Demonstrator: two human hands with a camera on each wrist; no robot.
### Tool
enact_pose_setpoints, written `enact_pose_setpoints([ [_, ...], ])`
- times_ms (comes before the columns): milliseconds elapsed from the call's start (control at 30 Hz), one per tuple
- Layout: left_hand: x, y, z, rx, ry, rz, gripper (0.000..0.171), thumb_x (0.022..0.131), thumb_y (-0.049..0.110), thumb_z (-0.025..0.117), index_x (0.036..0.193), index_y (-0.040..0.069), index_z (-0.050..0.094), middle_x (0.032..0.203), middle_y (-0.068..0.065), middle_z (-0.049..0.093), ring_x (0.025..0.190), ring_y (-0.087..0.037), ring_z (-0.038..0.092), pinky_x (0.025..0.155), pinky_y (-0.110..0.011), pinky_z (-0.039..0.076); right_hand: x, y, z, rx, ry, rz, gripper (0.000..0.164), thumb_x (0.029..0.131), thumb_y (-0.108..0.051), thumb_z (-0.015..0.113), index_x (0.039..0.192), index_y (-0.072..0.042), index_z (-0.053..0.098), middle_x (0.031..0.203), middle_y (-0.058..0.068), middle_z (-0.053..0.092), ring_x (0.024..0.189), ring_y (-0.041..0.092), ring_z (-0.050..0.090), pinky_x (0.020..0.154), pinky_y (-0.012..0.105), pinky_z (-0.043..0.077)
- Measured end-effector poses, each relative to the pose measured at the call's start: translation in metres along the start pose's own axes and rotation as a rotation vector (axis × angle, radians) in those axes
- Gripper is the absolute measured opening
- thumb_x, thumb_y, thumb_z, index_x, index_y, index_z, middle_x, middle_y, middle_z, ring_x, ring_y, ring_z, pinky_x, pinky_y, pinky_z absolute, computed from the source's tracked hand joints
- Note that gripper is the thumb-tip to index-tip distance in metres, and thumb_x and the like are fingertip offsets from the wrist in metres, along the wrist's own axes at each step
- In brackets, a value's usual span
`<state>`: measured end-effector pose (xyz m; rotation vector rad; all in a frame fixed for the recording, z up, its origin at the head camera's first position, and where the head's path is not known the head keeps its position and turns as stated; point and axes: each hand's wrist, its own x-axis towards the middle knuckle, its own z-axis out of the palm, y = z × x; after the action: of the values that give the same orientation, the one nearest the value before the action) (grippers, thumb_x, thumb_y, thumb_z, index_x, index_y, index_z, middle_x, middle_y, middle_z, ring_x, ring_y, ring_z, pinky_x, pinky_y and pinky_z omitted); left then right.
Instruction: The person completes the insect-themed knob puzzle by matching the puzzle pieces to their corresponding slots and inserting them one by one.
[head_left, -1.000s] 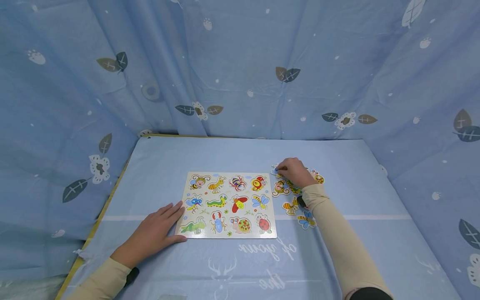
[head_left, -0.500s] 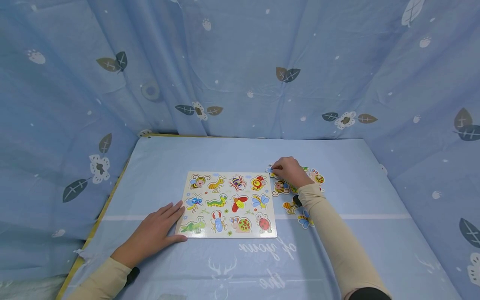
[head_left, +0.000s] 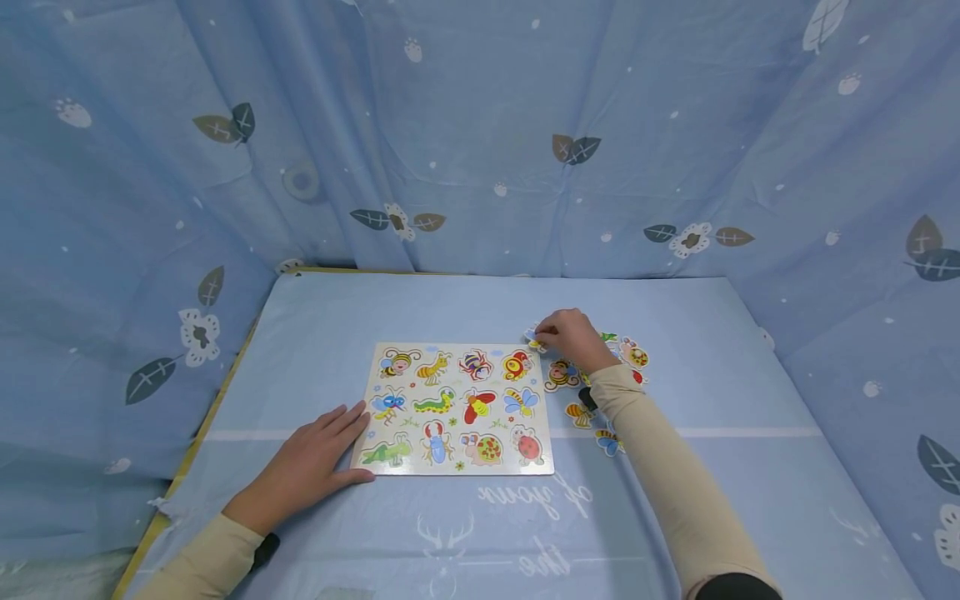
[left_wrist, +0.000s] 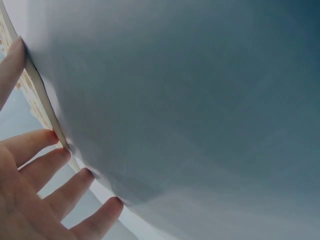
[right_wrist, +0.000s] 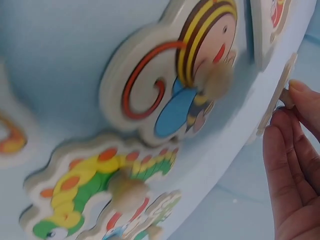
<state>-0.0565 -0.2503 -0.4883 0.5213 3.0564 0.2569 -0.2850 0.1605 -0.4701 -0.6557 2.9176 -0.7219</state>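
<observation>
My left hand (head_left: 311, 454) lies spread at the left side of the insect puzzle board (head_left: 412, 389). In the left wrist view its fingertips (left_wrist: 62, 152) rest along the board's edge. At the board's upper right corner, my right hand (head_left: 576, 337) pinches a blue-winged insect puzzle piece (head_left: 532, 337) by its knob. The right wrist view shows this held piece (right_wrist: 275, 97) edge-on, with thumb and fingertips on the small wooden knob (right_wrist: 286, 99). Its full picture is hidden at that angle. The board bears printed insect pictures in rows.
Loose puzzle pieces lie right of the board, partly under my right arm: a bee (head_left: 561, 375), a striped yellow insect (head_left: 579, 415), a blue-winged one (head_left: 608, 442) and a snail (head_left: 633, 353). A caterpillar piece (right_wrist: 75, 190) shows up close. Patterned blue curtains (head_left: 480, 125) surround the table.
My right hand has drawn the blue-winged piece leftward, from among the loose pieces to the board's upper right corner. My left hand has stayed in place.
</observation>
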Motion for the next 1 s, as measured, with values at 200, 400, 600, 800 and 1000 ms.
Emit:
enact_pose_setpoints([
  [200, 0.000, -0.001, 0.001, 0.003, -0.009, -0.006, 0.090, 0.083, 0.062, 0.078, 0.151, 0.008, 0.054, 0.160, -0.010, 0.050, 0.143, -0.040, 0.050, 0.103, -0.061, 0.052, 0.001, -0.009, 0.005, -0.012, -0.009, -0.023, 0.014, 0.097, -0.019, 0.075, 0.104, -0.010, 0.083, 0.101, 0.007, 0.078, 0.088, 0.018, 0.072, 0.078, 0.033, 0.062],
  [400, 0.000, -0.001, 0.001, 0.002, -0.008, -0.007, 0.090, 0.083, 0.062, 0.077, 0.151, 0.008, 0.054, 0.160, -0.009, 0.049, 0.144, -0.040, 0.050, 0.103, -0.061, 0.051, 0.003, -0.017, 0.008, 0.006, -0.012, -0.090, 0.014, 0.097, -0.017, 0.074, 0.104, -0.009, 0.083, 0.100, 0.007, 0.078, 0.089, 0.018, 0.073, 0.080, 0.034, 0.063],
  [600, 0.000, -0.001, 0.002, -0.003, -0.009, -0.013, 0.090, 0.083, 0.062, 0.077, 0.152, 0.008, 0.053, 0.160, -0.010, 0.049, 0.144, -0.040, 0.049, 0.105, -0.061, 0.050, 0.005, -0.026, 0.014, -0.002, -0.008, -0.132, 0.012, 0.096, -0.018, 0.075, 0.103, -0.012, 0.083, 0.098, 0.003, 0.077, 0.088, 0.015, 0.072, 0.079, 0.032, 0.062],
  [800, 0.000, -0.002, 0.004, 0.006, -0.001, -0.008, 0.091, 0.083, 0.062, 0.077, 0.151, 0.007, 0.054, 0.160, -0.010, 0.049, 0.144, -0.040, 0.049, 0.106, -0.060, 0.050, 0.007, -0.041, 0.019, -0.005, -0.023, -0.135, 0.012, 0.097, -0.020, 0.075, 0.103, -0.013, 0.083, 0.098, 0.003, 0.078, 0.086, 0.013, 0.070, 0.078, 0.030, 0.061],
  [1000, -0.001, 0.000, 0.002, -0.002, -0.006, -0.014, 0.091, 0.083, 0.062, 0.077, 0.151, 0.008, 0.053, 0.160, -0.010, 0.049, 0.144, -0.041, 0.049, 0.106, -0.061, 0.050, 0.007, -0.054, 0.023, 0.001, -0.039, -0.139, 0.014, 0.098, -0.021, 0.074, 0.105, -0.012, 0.083, 0.099, 0.002, 0.077, 0.086, 0.012, 0.070, 0.079, 0.029, 0.060],
])
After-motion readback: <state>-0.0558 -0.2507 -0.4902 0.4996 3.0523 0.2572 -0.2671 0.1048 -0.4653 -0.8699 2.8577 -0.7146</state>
